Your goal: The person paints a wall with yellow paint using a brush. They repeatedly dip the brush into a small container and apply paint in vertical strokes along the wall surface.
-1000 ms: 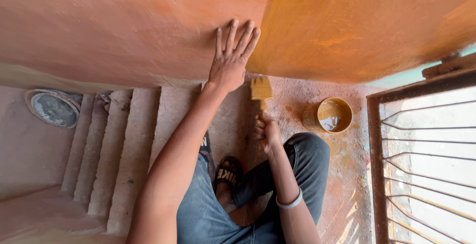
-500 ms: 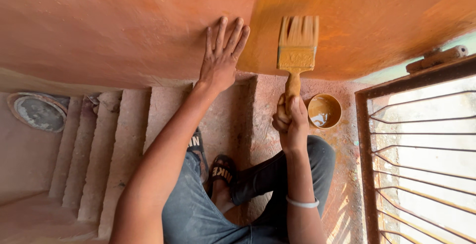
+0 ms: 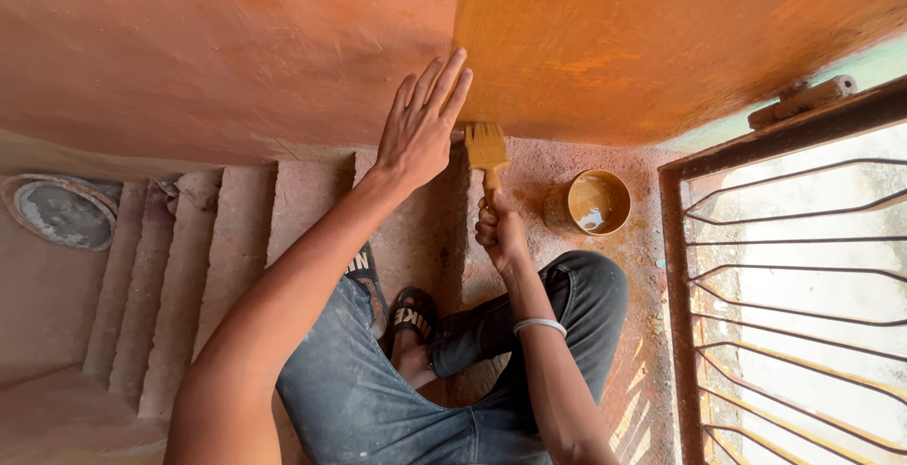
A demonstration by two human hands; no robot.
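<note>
My left hand lies flat against the reddish wall, fingers spread, at the line where darker ochre paint begins. My right hand grips the handle of a flat paintbrush loaded with yellow-brown paint. The bristles point up and touch the bottom of the wall, just right of my left hand. A small round tin of paint stands on the floor to the right of the brush.
I crouch on a landing in dark jeans and black sandals. Concrete steps drop away on the left, with a round metal lid beyond. A rusty barred gate stands at the right.
The brush was low at first, rose high onto the ochre wall half a second ago, and has now come back down to the wall's bottom edge. My left hand stayed on the wall.
</note>
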